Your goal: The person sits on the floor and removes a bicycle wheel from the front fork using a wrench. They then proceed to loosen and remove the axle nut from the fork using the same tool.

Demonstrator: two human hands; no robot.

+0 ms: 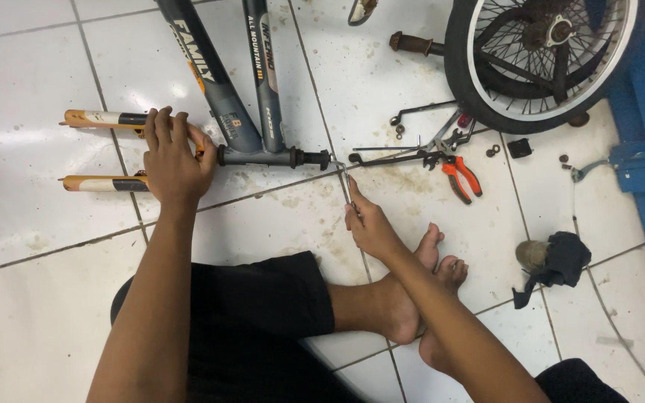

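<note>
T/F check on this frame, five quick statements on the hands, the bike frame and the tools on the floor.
1. The left hand grips the orange fork legs of the grey bicycle frame. True.
2. The right hand holds the orange-handled pliers. False: it holds a thin metal wrench at the frame's head tube end; the pliers lie on the white tiled floor.
3. The spoked wheel is mounted in the frame. False: it lies apart, at upper right.
4. A dark rag lies on the floor, right of the bare feet. True.
5. Both hands wear gloves. False: both are bare.
</note>
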